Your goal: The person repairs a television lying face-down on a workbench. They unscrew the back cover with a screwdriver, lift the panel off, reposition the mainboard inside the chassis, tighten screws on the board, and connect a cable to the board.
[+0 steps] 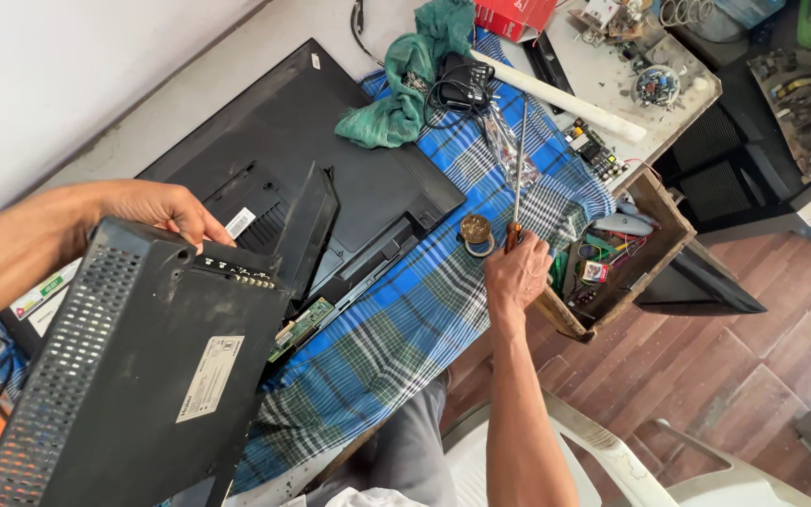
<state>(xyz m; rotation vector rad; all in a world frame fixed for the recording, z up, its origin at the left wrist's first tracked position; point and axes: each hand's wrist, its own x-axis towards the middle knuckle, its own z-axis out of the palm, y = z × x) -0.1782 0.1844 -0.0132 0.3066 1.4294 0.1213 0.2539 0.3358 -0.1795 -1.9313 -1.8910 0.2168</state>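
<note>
A: Hands first. The left hand [163, 210] is curled over the top edge of a black back cover [133, 376], fingers wrapped on it, gripping. The cover is tilted up off the table at the near left, its perforated vent side toward the camera, a pale label on its flat face.

B: And the right hand [516, 272]?

A: Closed around the handle of a long screwdriver [519, 160]. The shaft points away from the person, across the blue checked cloth [405, 329], tip near a small clear bag [509, 150]. Just beside the knuckles sits a round roll of tape [476, 232].

B: What lies under the lifted cover?

A: A strip of green circuit board [300, 327] shows at its lower edge. Behind it a flat black monitor [359, 178] lies back-up on the table, partly on the cloth.

B: Surroundings?

A: A green rag [396, 89] and a black adapter with cord [462, 83] at the far end of the cloth, a white tube [560, 97] just beyond. An open wooden drawer [654, 211] to the right holds small parts. A white plastic chair [603, 451] stands below the right forearm.
</note>
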